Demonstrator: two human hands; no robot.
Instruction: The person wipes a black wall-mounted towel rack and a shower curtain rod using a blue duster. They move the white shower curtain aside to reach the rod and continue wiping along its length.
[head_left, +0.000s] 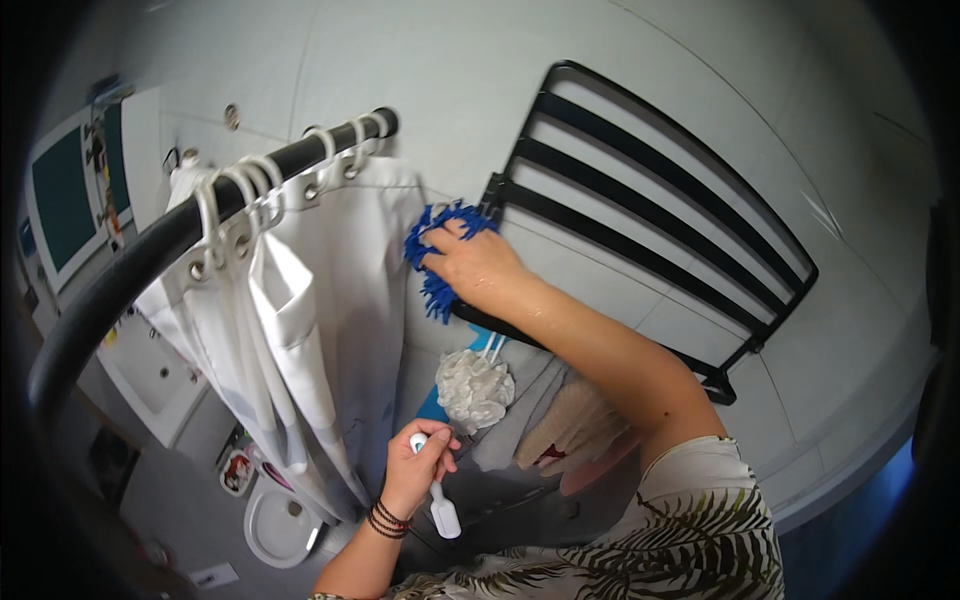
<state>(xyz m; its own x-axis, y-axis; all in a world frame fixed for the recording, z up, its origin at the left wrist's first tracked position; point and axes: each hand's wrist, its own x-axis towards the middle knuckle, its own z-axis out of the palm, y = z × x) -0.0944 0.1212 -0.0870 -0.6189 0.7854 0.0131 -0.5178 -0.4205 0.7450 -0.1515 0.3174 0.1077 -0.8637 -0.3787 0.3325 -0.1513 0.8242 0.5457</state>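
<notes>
My left hand (421, 461), with dark braided bracelets at the wrist, holds a small white-handled brush (445, 517) that points downward. Its bristles cannot be made out. My right arm reaches up and across, and my right hand (476, 266) grips a blue chenille cloth or mitt (439, 296) against the left end of a black slatted wall rack (637, 180). Drops of water show on that hand and forearm. Under the rack hang a white mesh bath pouf (475, 390), a grey towel (517, 416) and a beige cloth (574, 424), partly behind my right arm.
A white shower curtain (360, 262) hangs close on the left from rings on a curved black rod (135, 270). Beyond it are a washbasin (154, 375), a mirrored cabinet (67, 195) and a toilet (281, 525). Pale tiled wall (465, 90) stands behind the rack.
</notes>
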